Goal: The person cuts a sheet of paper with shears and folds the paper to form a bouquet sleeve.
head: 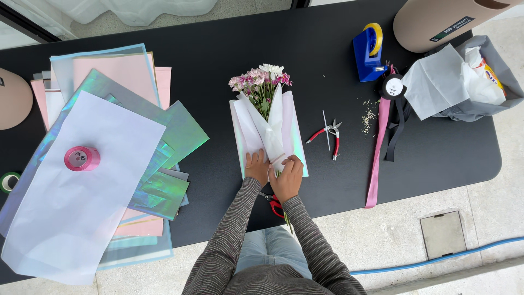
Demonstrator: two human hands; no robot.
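Head view: both hands' grip closes on the bouquet wrap (267,131) base; left hand (256,166), right hand (287,177).

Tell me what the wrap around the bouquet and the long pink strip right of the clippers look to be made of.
Wrap: likely thin matte white tissue paper, softly creased, over a sheet with an iridescent, film-like edge. Both hands, left hand and right hand, press it.
Pink strip: probably satin ribbon, narrow with a slight sheen, lying limp.

My sleeves: long, knit, fine grey-and-dark horizontal stripes, snug down to wrists, lower centre of frame. Left hand (256,166) and right hand (287,177) bare, no rings or watch visible. Light blue jeans below.
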